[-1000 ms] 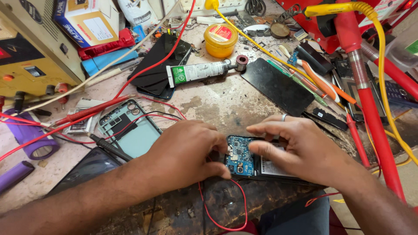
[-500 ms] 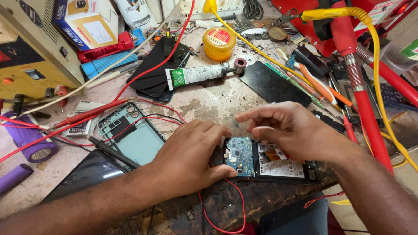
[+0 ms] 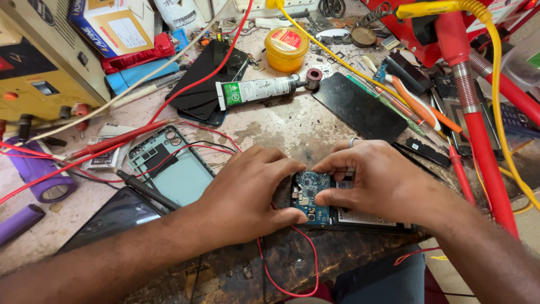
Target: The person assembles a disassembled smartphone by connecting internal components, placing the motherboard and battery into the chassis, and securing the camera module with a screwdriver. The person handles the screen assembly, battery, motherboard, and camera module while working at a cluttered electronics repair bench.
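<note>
Pinching the blue circuit board point(image 3: 311, 197) of an opened black phone point(image 3: 360, 217), the right hand point(image 3: 377, 180) works while the left hand point(image 3: 247, 194) grips its end, seemingly steadying it.

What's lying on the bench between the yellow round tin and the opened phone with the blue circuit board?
In the head view, bare stained benchtop, plus the white-and-green tube lying crosswise below the yellow round tin, before the opened phone.

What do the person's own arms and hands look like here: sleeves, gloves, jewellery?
Both forearms are bare, with no sleeves or gloves showing. The right hand wears a plain silver metal ring on one finger. The left hand shows no ring, watch or band.
</note>
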